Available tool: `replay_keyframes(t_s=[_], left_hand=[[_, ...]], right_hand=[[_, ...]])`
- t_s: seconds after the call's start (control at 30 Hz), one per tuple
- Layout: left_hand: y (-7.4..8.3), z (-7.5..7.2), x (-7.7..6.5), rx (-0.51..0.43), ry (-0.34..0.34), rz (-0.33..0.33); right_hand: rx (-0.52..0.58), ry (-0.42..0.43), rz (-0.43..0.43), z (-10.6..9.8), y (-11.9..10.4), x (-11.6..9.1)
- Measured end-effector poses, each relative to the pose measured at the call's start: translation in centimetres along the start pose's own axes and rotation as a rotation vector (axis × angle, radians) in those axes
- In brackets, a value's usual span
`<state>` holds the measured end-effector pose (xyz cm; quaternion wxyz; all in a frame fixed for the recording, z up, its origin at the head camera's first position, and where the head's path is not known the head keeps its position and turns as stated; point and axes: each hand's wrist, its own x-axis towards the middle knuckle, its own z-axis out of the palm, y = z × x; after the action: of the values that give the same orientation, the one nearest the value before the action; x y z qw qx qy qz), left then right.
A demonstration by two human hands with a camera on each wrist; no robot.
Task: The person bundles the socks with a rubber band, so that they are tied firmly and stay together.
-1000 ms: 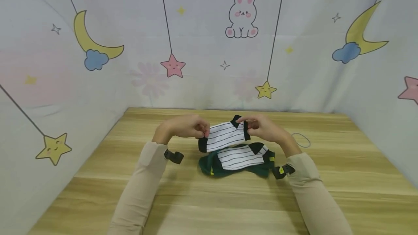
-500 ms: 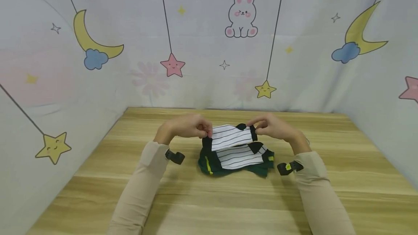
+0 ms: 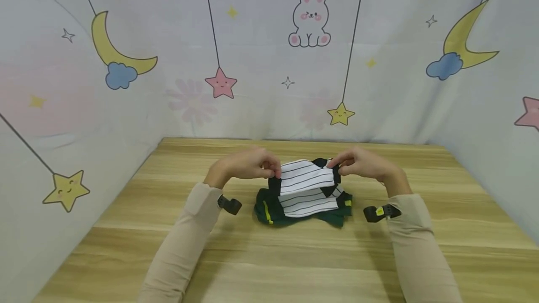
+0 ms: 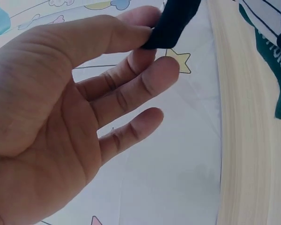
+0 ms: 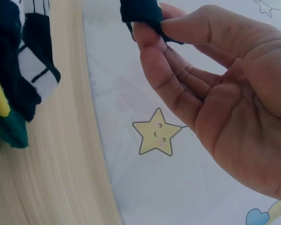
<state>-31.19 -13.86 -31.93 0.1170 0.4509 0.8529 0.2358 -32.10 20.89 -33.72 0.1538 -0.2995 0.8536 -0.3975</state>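
A white sock with black stripes and black ends point(image 3: 306, 176) is held up between both hands. My left hand point(image 3: 252, 163) pinches its left black end between thumb and finger; the dark cloth point(image 4: 171, 26) shows in the left wrist view. At the other end, my right hand point(image 3: 365, 164) pinches the black cuff point(image 5: 143, 11) with thumb and fingers. Just below and in front, a second striped sock point(image 3: 309, 207) lies on dark green socks with yellow bands point(image 3: 269, 212). The raised sock partly hides this second one.
The wooden table point(image 3: 269, 261) runs up to a white curtain point(image 3: 252, 106) printed with stars, moons and a rabbit. Similar cloth stands along both sides. A black wrist camera point(image 3: 229, 205) sits on the left sleeve, another camera point(image 3: 381, 212) on the right.
Both hands have moved right with the striped sock, and its left end has come over the pile's upper part. The thin ring seen on the table earlier is now hidden behind the right wrist.
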Motion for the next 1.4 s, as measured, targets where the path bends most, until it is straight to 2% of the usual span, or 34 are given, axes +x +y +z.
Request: replay_keyframes(t_s=[0.6,1.0,1.4], left_hand=[[-0.1,0.6,0.5,0.033,0.006,-0.002],[-0.3,1.1,1.0,0.036,-0.026,-0.012],[-0.3,1.5,1.5,0.056,-0.065,-0.030]], right_hand=[[0.022,0.029,-0.005,-0.7,0.0,-0.7],[0.082,-0.010,0.012,-0.9,0.4,-0.8],[0.072,-0.085,-0.001,-1.2,0.8,-1.0]])
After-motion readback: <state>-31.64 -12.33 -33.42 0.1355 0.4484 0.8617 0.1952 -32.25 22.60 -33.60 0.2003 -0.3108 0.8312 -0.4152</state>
